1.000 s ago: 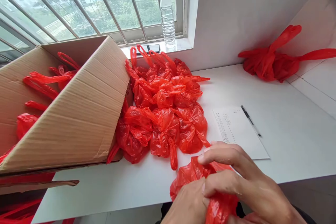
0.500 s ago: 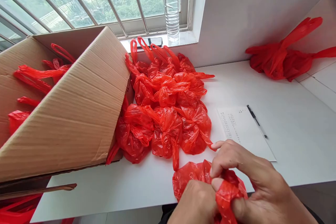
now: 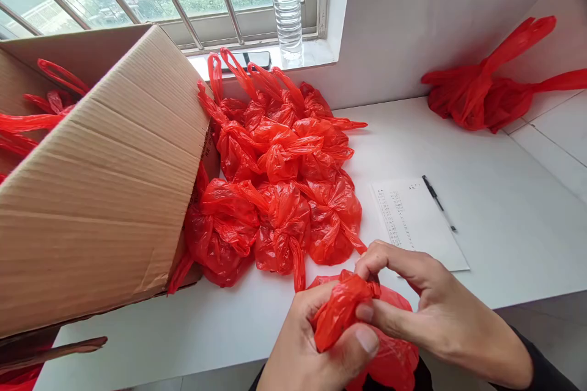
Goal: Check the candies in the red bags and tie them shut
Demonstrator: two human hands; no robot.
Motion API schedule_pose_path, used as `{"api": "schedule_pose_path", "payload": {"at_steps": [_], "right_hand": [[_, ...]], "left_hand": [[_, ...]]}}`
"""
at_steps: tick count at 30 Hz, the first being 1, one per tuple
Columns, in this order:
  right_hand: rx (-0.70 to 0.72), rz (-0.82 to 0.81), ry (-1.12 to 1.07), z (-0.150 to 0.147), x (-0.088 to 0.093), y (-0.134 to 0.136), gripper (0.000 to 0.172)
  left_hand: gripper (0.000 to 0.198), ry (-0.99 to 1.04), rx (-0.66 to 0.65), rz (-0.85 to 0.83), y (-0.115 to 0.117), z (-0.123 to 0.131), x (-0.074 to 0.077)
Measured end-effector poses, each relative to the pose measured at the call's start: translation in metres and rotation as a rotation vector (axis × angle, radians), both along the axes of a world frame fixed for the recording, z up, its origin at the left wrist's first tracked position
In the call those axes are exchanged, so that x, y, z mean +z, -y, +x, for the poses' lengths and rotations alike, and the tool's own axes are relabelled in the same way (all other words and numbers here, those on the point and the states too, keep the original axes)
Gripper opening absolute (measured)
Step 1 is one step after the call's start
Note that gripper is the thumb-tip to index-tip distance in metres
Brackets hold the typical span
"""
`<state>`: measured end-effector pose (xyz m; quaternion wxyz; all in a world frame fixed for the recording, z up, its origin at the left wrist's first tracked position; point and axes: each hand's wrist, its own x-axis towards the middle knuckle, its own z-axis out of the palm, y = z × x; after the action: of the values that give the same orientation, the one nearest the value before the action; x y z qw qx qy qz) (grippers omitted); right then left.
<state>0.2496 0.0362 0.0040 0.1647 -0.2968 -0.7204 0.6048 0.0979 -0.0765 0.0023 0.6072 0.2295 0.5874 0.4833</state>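
Note:
Both my hands grip one red plastic bag (image 3: pixel 389 354) at the near edge of the white table (image 3: pixel 504 214). My left hand (image 3: pixel 312 348) is closed around a bunched part of the bag, thumb pressed over it. My right hand (image 3: pixel 431 311) pinches the bag's gathered top with thumb and fingers. Just beyond lies a heap of several tied red bags (image 3: pixel 279 177).
An open cardboard box (image 3: pixel 105 183) holding more red bags stands tilted at the left. A sheet of paper (image 3: pixel 413 220) with a pen (image 3: pixel 439 203) lies right of the heap. Two red bags (image 3: pixel 486 95) sit at the far right. A water bottle (image 3: pixel 287 3) and phone (image 3: pixel 257 60) rest on the windowsill.
My left hand has come up and wrapped round a bunch of the bag; my right hand shifted its pinch to the top. The view moved slightly left and down.

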Motion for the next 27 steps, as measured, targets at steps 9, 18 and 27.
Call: {"api": "schedule_pose_path", "payload": {"at_steps": [9,18,27], "right_hand": [[-0.070,-0.042,-0.001,0.006,-0.006,0.002,0.013],[0.091,0.126,-0.091,0.010,-0.006,0.009,0.020],[0.124,0.103,-0.065,-0.003,-0.031,0.007,0.031]], "left_hand": [[0.030,0.174,0.141,-0.153,-0.003,-0.001,-0.012],[0.020,0.113,-0.056,0.110,-0.005,-0.023,-0.017],[0.020,-0.174,-0.081,0.228,0.003,-0.022,-0.026]]}}
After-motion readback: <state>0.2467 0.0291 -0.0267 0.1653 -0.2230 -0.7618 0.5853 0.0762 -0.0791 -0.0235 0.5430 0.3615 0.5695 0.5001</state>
